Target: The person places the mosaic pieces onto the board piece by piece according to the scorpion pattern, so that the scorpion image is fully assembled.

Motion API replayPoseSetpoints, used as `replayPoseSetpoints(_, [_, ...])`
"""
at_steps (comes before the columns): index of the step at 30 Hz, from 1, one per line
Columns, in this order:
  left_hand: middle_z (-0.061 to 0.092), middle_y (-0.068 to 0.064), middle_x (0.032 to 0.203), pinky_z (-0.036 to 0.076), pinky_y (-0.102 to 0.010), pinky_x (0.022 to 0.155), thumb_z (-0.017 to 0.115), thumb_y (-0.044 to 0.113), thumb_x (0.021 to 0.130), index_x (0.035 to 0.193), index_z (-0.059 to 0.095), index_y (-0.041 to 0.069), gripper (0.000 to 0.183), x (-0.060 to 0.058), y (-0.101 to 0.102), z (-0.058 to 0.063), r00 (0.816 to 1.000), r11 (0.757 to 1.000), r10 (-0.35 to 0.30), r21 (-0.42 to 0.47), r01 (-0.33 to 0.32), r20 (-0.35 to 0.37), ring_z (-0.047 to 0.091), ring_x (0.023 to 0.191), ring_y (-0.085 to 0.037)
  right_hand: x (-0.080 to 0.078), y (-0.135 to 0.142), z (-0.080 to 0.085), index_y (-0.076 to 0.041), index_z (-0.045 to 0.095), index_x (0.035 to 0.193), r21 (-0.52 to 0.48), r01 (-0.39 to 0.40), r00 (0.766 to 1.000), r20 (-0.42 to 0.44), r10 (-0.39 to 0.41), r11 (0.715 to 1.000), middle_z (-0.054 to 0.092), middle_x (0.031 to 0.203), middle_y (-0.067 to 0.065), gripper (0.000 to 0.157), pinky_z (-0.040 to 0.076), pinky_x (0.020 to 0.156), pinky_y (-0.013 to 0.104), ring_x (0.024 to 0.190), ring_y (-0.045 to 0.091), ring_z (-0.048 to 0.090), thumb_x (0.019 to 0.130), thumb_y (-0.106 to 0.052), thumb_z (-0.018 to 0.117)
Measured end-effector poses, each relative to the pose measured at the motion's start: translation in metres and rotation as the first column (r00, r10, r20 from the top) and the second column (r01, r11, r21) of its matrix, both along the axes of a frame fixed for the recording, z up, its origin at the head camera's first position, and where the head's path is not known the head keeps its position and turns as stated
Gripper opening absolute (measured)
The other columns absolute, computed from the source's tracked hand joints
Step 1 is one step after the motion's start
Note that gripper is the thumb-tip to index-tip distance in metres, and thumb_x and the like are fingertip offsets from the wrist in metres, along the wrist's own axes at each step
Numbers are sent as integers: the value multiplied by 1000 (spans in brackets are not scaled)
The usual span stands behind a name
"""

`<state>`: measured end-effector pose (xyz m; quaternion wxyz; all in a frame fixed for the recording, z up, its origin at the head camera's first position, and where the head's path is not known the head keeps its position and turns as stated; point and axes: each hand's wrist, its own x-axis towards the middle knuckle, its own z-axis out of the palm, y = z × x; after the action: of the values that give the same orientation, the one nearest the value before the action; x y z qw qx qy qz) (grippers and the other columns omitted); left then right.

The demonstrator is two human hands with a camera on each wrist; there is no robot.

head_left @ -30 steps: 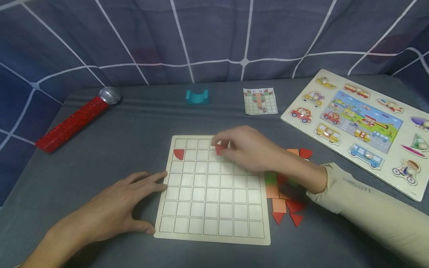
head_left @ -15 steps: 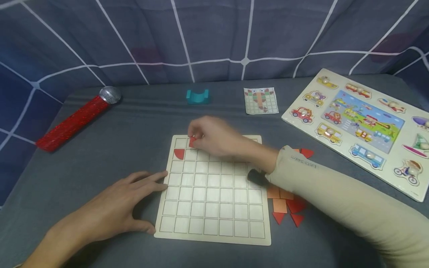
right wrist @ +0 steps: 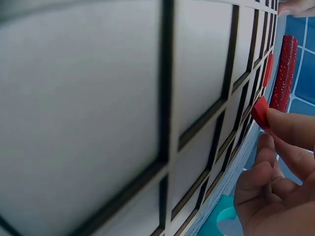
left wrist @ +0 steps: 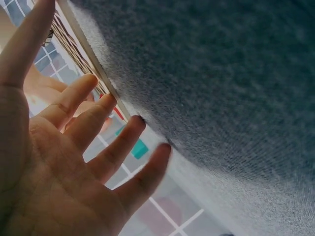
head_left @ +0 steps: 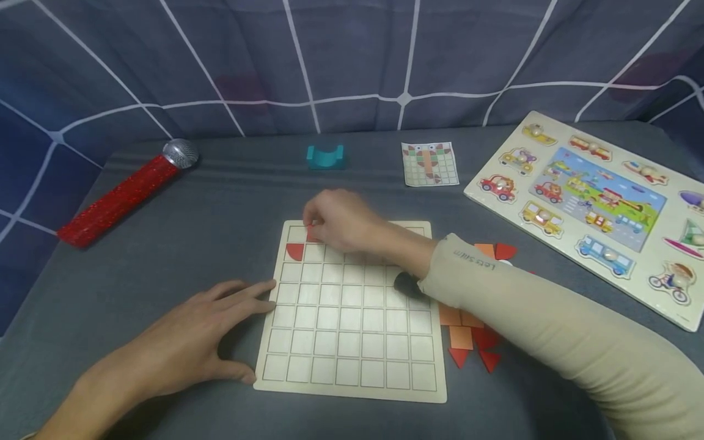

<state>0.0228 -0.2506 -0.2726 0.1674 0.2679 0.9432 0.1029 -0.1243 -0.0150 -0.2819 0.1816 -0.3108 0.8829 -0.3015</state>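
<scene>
Head view: one red quarter-circle sits in the grid board; the right hand pinches another red piece at the top row. The left hand, spread, touches the board's edge; loose pieces lie unplaced opposite.

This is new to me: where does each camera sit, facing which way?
Head: on the head, facing forward and down at the pale wooden grid board; left hand and right hand show.
Left wrist: on that wrist, facing past the left hand to the board's edge; right hand beyond.
Right wrist: on that wrist, facing across the board; right hand pinches a small red piece, left hand beyond.
Head and right wrist share the glittery red microphone.
</scene>
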Motion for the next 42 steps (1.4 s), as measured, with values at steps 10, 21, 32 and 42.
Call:
replayPoseSetpoints(10, [36,9,155,33,-61,105,77,71,62,139,56,28,90,-1,0,1,1000,1000,-5,4,5,16,40,134,-30,2,1,1,-6,74,80,16,-40,999,7,40,999,51,65,-2,20,35,58,25,63,13,42,91,3,59])
replayPoseSetpoints(21, [34,9,156,42,-58,99,73,73,64,142,53,30,91,-1,-1,1,1000,1000,-7,6,7,29,38,136,-29,4,6,3,-7,76,86,64,-47,998,-28,49,997,64,75,1,18,46,69,27,72,14,54,88,2,61])
replayPoseSetpoints(32, [32,9,157,45,-57,96,71,74,65,143,50,32,91,-2,-1,0,997,999,15,32,-17,77,35,138,-30,4,11,5,-4,74,110,49,-80,996,41,79,996,71,103,4,29,48,77,30,75,18,58,87,2,60])
replayPoseSetpoints(42, [33,9,157,44,-58,97,68,77,65,143,51,31,92,-1,-1,1,996,999,23,22,-25,82,34,138,-30,6,26,14,-2,69,121,23,-132,991,25,131,991,70,104,4,29,48,84,31,85,17,59,94,-10,60])
